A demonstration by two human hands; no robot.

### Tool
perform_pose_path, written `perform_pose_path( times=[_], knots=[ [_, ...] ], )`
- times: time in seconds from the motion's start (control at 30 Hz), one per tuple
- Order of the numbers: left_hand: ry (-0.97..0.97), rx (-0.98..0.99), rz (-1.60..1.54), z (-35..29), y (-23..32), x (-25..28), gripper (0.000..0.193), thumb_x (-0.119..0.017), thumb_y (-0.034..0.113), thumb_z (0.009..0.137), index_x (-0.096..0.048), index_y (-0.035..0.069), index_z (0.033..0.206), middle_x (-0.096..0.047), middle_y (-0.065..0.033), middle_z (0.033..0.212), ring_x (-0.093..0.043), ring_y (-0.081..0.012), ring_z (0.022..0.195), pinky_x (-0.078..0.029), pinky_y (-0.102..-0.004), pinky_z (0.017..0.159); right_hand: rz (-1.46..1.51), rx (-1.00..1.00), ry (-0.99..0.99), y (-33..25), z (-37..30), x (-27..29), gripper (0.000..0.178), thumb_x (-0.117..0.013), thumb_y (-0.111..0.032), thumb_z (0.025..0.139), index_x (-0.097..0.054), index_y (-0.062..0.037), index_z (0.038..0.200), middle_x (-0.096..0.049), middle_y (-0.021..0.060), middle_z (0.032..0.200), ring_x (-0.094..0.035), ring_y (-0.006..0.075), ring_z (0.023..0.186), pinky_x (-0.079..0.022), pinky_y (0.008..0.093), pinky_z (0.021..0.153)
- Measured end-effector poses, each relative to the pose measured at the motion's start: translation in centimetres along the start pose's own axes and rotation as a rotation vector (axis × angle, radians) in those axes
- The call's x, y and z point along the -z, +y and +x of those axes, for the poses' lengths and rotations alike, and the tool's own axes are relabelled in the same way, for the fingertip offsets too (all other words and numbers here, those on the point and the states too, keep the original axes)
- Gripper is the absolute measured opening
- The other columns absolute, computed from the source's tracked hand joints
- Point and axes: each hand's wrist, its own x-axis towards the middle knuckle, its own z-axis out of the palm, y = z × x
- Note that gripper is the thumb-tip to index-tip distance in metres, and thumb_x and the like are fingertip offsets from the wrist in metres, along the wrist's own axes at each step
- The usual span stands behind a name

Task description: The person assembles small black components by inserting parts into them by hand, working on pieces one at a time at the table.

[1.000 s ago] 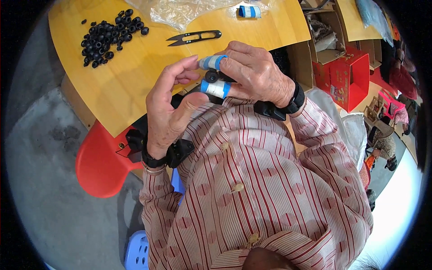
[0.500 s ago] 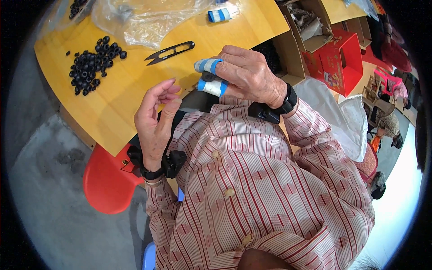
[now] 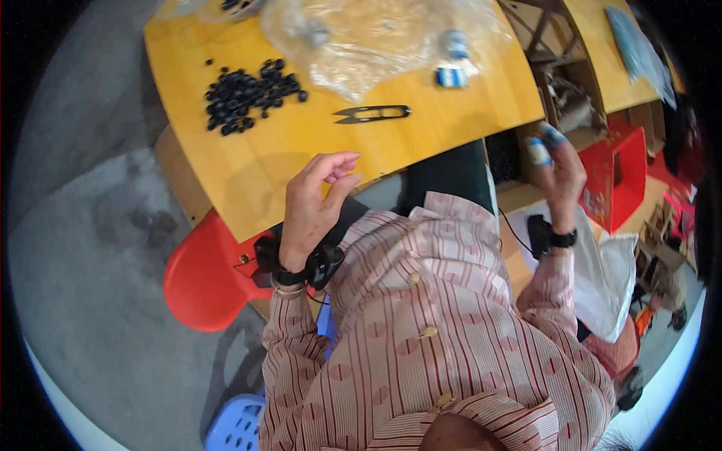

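Observation:
My left hand (image 3: 312, 207) hovers at the table's near edge, fingers loosely curved and thumb apart, with nothing in it. Out to the right, beside an open cardboard box (image 3: 519, 197) of small black parts (image 3: 502, 159), is my right hand (image 3: 564, 184). Blue-and-white tape (image 3: 538, 152) wraps its thumb and a fingertip. Motion blurs those tips, so whether something sits between them is unclear. Black thread snips (image 3: 376, 114) lie on the yellow table (image 3: 466, 124). Left of them is a pile of small black round parts (image 3: 244, 98), some with holes.
A crumpled clear plastic bag (image 3: 353, 52) covers the table's far part, near blue-and-white tape rolls (image 3: 451, 77). Right stand a red box (image 3: 615, 177) and a white sack (image 3: 605, 289). Left are a red chair (image 3: 207, 278) and a blue stool (image 3: 237, 425). People sit far right.
My right hand has swung right from the table edge toward the cardboard box; the black part seen between its taped fingers is no longer discernible. The view has shifted; my left hand keeps its pose.

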Motion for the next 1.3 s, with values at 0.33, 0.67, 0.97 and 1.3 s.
perform_pose_path(
  times=[0.33,0.67,0.97,1.3],
  knots=[
    [0.469,0.105,-0.018,0.1,-3.7,4.9,0.018,-0.064,0.011,0.087,-0.067,0.002,0.103,-0.064,-0.0015,0.082,-0.052,-0.0055,0.068,-0.044,-0.0201,0.061,-0.516,-0.366,-0.201,16.0,-5.5,1.9,0.046,-0.063,-0.022,0.085,-0.050,-0.0111,0.127,-0.068,0.0131,0.101,-0.067,0.0297,0.088,-0.053,0.0409,0.072],
    [0.425,-0.184,0.429,4.9,-3.3,3.6,0.023,-0.063,0.003,0.082,-0.062,0.005,0.105,-0.061,-0.0135,0.089,-0.059,-0.0283,0.080,-0.048,-0.0353,0.070,-0.396,-0.307,-0.121,15.6,-5.8,1.3,0.037,-0.059,-0.021,0.089,-0.054,-0.0118,0.124,-0.067,0.0120,0.102,-0.066,0.0285,0.093,-0.052,0.0380,0.077],
    [0.414,-0.258,0.643,6.4,-4.5,2.6,0.020,-0.062,0.002,0.081,-0.058,0.004,0.101,-0.055,-0.0144,0.090,-0.055,-0.0318,0.086,-0.046,-0.0402,0.073,-0.411,-0.136,0.150,5.8,0.4,0.4,0.020,-0.062,-0.012,0.085,-0.061,-0.0053,0.104,-0.061,0.0154,0.086,-0.061,0.0328,0.075,-0.050,0.0381,0.066],
    [0.352,-0.011,0.260,4.0,-2.8,0.5,0.020,-0.063,0.004,0.083,-0.057,0.001,0.101,-0.056,-0.0124,0.083,-0.056,-0.0242,0.074,-0.047,-0.0336,0.067,-0.170,0.389,-0.033,-6.2,10.3,-5.0,0.026,-0.066,-0.002,0.073,-0.060,-0.0038,0.098,-0.060,0.0101,0.087,-0.057,0.0273,0.081,-0.048,0.0366,0.069]
  ],
)
